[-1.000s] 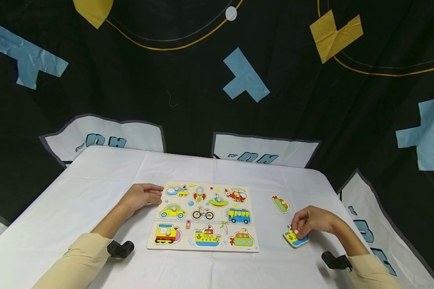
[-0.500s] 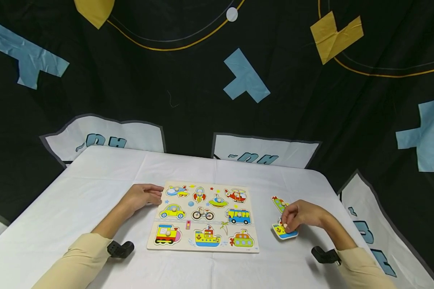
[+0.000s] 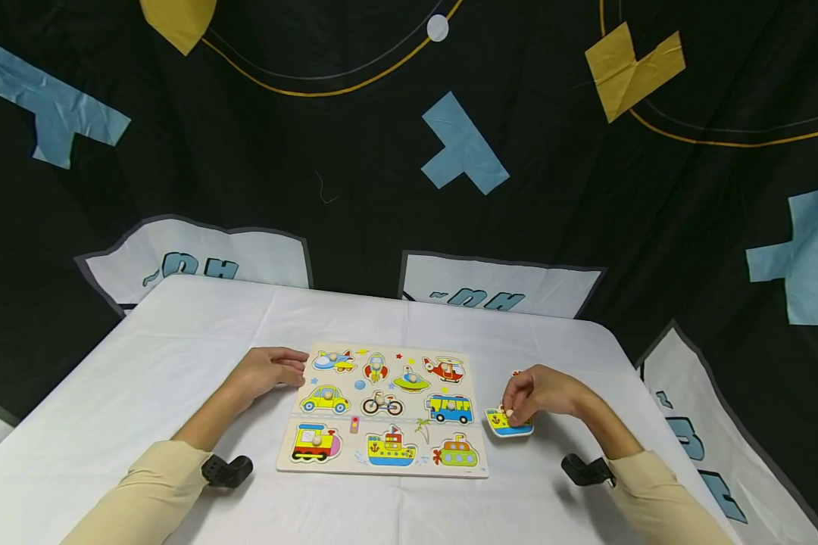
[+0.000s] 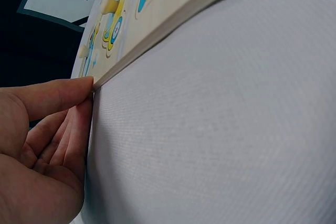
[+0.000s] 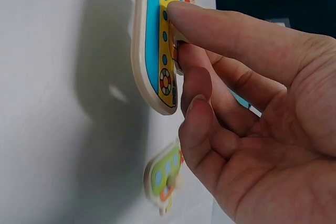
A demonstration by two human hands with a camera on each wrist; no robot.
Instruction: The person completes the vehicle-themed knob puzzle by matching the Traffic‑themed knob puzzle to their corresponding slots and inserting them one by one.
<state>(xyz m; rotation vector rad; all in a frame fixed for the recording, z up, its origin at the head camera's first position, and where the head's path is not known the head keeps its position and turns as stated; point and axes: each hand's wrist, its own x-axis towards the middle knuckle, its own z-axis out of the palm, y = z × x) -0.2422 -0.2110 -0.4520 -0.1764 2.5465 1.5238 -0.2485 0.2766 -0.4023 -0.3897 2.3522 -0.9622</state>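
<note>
My right hand pinches the small knob of a ship-shaped puzzle piece, just right of the wooden puzzle board. In the right wrist view the ship piece is lifted, its shadow on the cloth. A green submarine puzzle piece lies on the cloth; my right hand hides most of it in the head view. My left hand touches the board's left edge with its fingers extended. Ship and submarine pictures without knobs show in the board's front row; several other pictures bear knobs.
A white cloth covers the table. Behind it hangs a black backdrop with blue and yellow patches. Dark wrist cameras are strapped at both sleeves.
My right hand has carried the ship piece leftward to beside the board's right edge, passing in front of the submarine piece. My left hand and the board have stayed still.
</note>
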